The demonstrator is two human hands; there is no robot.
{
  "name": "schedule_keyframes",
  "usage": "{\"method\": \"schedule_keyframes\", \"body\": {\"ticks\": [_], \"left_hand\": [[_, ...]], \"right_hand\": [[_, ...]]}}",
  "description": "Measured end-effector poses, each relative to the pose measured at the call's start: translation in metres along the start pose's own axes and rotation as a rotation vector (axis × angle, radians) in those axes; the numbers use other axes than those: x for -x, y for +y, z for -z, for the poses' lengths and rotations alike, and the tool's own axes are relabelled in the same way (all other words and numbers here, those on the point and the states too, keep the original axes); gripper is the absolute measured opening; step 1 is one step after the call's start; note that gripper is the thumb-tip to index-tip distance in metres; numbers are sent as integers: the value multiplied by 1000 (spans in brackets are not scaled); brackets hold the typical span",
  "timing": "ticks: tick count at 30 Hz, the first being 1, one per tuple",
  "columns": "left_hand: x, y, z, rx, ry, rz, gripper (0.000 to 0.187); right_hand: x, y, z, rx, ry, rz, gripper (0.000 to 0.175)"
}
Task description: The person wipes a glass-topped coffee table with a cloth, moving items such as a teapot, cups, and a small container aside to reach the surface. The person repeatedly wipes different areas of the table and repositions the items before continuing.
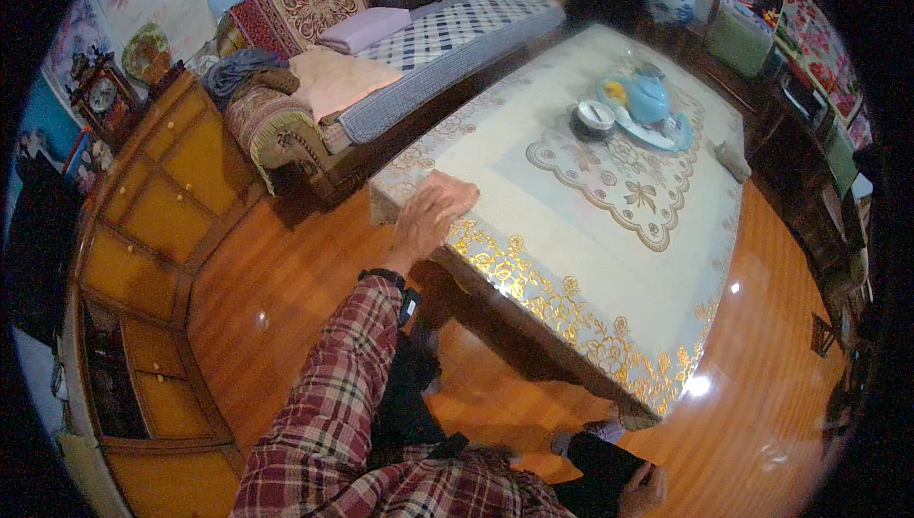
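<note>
My left hand [425, 221] presses an orange-pink cloth [455, 191] flat against the near left corner of the table, its fingers spread over the cloth. The tabletop carries a pale cover [628, 296] with gold floral trim [543, 275] along the near edge. A plaid sleeve [328, 368] and a dark wrist strap sit on this arm. Down at the bottom right, my right hand [643, 491] is beside my dark trouser leg [600, 475]. Its fingers are partly hidden and blurred, so whether it grips anything is unclear.
A light-blue teapot [648, 98] on a tray [678, 138] and a bowl [595, 115] stand towards the table's far end. A grey object [732, 162] lies at its right edge. A sofa [285, 150] is behind on the left, wooden cabinets [157, 204] farther left.
</note>
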State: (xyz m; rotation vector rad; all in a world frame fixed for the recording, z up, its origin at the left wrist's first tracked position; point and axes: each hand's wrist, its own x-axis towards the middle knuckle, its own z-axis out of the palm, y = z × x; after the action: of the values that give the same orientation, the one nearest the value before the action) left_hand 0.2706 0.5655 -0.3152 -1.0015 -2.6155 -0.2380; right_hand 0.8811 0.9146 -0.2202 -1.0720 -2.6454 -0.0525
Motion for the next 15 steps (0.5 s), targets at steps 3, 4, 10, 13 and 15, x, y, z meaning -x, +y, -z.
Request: {"method": "schedule_keyframes", "body": {"ticks": [3, 4, 10, 13, 15], "left_hand": [[-4, -35, -7, 28, 21, 159, 47], [-7, -47, -10, 34, 37, 211, 48], [-25, -116, -32, -123, -52, 357, 49], [-48, -121, -39, -130, 107, 350, 49], [-69, -105, -40, -124, 83, 390, 49]], "right_hand": [[-6, -6, 0, -16, 103, 76, 29], [-7, -7, -1, -5, 108, 80, 29], [-10, -8, -3, -2, 164, 75, 29], [-12, -11, 5, -13, 63, 25, 27], [-15, -15, 11, -28, 139, 89, 26]]}}
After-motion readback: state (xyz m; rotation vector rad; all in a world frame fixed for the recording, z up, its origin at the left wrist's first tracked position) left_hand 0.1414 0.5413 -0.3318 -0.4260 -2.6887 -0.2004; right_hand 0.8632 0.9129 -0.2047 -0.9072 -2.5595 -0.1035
